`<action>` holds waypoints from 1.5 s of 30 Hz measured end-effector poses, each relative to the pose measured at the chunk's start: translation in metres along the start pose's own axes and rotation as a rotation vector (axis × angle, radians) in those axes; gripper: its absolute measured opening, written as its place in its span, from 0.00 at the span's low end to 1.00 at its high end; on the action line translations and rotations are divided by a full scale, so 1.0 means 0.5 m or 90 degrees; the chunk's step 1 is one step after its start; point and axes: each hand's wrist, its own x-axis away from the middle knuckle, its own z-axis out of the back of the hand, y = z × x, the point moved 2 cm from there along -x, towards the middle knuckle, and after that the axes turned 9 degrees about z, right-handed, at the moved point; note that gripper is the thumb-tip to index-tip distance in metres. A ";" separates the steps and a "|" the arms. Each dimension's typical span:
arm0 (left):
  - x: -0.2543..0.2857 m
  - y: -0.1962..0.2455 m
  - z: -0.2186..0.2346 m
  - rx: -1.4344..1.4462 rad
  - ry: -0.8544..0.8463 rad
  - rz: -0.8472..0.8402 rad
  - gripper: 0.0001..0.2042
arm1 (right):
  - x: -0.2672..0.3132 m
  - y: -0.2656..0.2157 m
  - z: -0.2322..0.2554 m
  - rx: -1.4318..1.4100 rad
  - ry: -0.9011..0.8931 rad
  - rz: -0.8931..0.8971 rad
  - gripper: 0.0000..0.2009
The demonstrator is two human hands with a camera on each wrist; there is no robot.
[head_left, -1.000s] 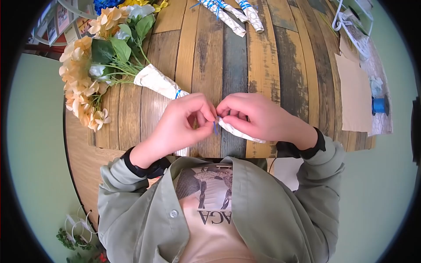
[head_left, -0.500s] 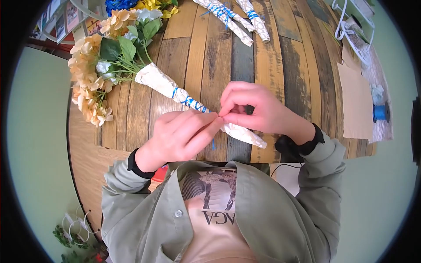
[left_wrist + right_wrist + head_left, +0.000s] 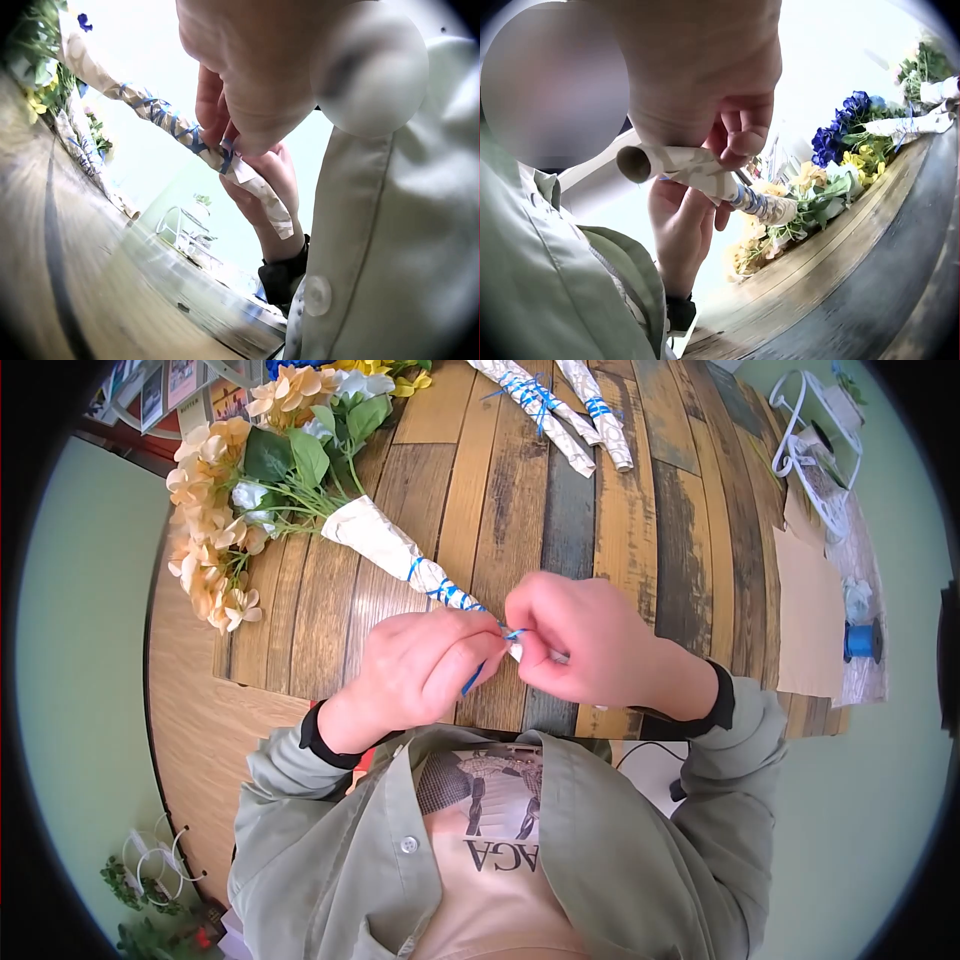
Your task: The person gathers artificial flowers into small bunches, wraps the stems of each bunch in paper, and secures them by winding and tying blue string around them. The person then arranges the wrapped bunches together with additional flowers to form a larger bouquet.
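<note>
A bouquet of peach flowers (image 3: 212,520) has its stems rolled in cream patterned paper (image 3: 365,538). Blue ribbon (image 3: 450,594) criss-crosses the narrow part of this wrap. At its lower end my left hand (image 3: 425,665) pinches the ribbon between thumb and fingers, and a loose blue tail (image 3: 472,679) hangs past them. My right hand (image 3: 605,645), fingers curled, grips another bit of ribbon close beside the left fingertips. Past the knot, the paper tube (image 3: 266,201) sticks out beneath the hands in the left wrist view; its hollow end (image 3: 634,163) faces the right wrist camera.
More paper-wrapped bouquets (image 3: 545,410) tied with blue ribbon lie at the table's far side. On the right are a brown paper sheet (image 3: 808,610), a blue ribbon spool (image 3: 862,642) and a white wire stand (image 3: 820,455). Blue flowers (image 3: 840,131) show in the right wrist view.
The hands had met fingertip to fingertip; now the right hand is curled tighter with ribbon at its fingers. More of the bouquet's ribboned wrap shows than one second ago.
</note>
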 end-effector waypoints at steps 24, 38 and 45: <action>0.040 -0.009 -0.027 0.461 -0.100 0.433 0.05 | 0.036 0.041 -0.004 -0.349 -0.054 -0.383 0.14; 0.080 -0.006 -0.053 0.604 -0.137 0.621 0.05 | 0.046 0.073 -0.025 -0.544 -0.005 -0.474 0.13; 0.079 -0.016 -0.055 0.545 -0.210 0.610 0.05 | 0.076 0.089 -0.043 -0.826 -0.067 -0.530 0.13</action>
